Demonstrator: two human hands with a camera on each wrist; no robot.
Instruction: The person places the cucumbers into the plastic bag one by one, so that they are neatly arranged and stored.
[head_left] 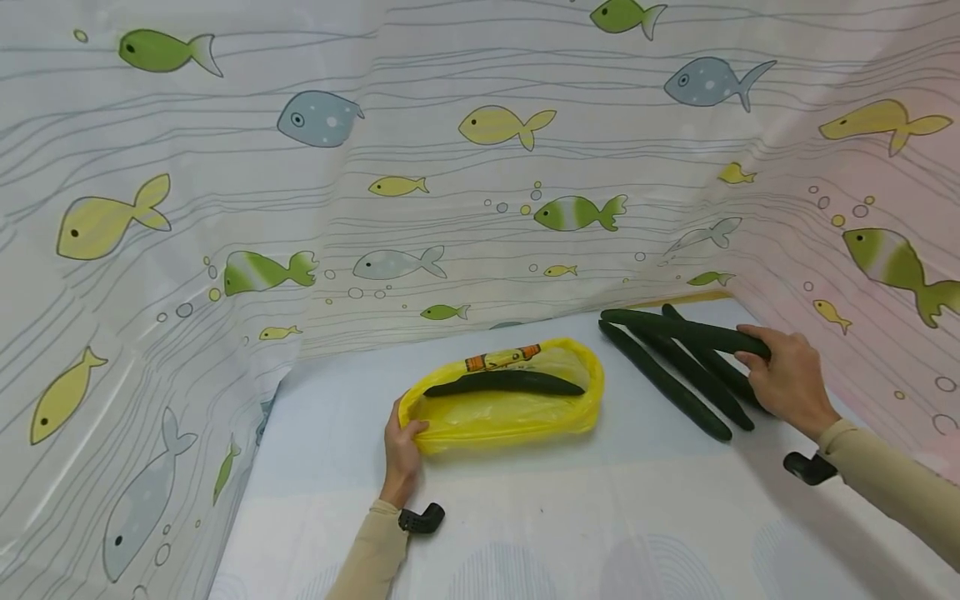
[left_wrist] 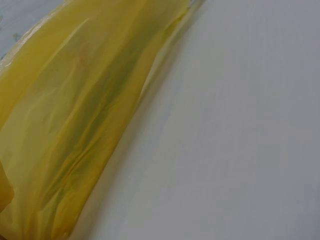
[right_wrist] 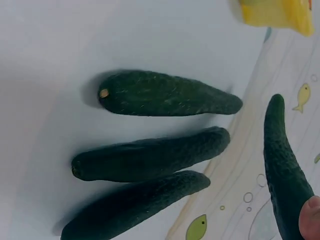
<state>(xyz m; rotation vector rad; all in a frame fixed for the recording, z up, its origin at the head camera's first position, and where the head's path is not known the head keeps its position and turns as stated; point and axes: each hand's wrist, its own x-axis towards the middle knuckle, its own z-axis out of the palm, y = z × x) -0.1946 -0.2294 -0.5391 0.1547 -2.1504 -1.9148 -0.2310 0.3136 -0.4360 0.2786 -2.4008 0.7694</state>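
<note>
My left hand (head_left: 402, 450) pinches the left end of a yellow plastic bag (head_left: 510, 425), its thumb over the rim. The bag's mouth gapes toward me, and one dark green cucumber (head_left: 504, 382) lies inside; its shape shows through the plastic in the left wrist view. At the right, my right hand (head_left: 793, 379) grips one end of another cucumber (head_left: 686, 329), raised above the table and pointing left. Below it, three more cucumbers (right_wrist: 170, 93) lie side by side on the table, spread like a fan. The thumb (right_wrist: 311, 220) on the held cucumber shows at the right wrist view's edge.
A white table (head_left: 570, 517) spans the front, with faint round patterns near its lower edge. Behind it and on both sides hangs a sheet printed with fish (head_left: 573, 213). Each wrist carries a small black camera (head_left: 422, 518).
</note>
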